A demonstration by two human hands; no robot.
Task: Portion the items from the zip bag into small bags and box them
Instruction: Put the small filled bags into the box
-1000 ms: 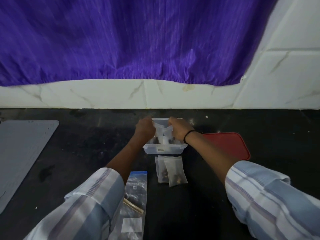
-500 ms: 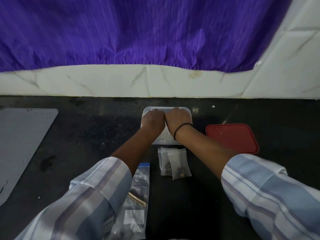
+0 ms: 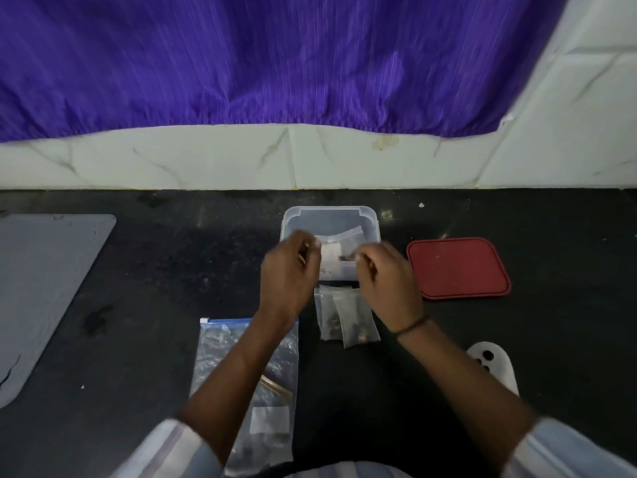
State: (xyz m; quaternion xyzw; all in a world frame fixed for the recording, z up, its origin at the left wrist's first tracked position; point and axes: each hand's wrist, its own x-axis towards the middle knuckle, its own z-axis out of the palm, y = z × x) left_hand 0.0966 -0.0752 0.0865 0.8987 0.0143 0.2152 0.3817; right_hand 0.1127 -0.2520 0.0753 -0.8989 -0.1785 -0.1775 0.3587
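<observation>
My left hand (image 3: 289,274) and right hand (image 3: 387,281) hover over the near edge of the clear box (image 3: 331,219), fingers curled; the blur stops me telling whether either grips anything. I'd lay each small bag (image 3: 339,241) flat inside before reaching for the 2 filled bags (image 3: 348,315) on the bench (image 3: 155,270). My left forearm hides part of the zip bag (image 3: 220,353), and its contents are hard to make out.

Both hands (image 3: 289,270) (image 3: 386,281) now drawn back from the box (image 3: 331,215), apart.
</observation>
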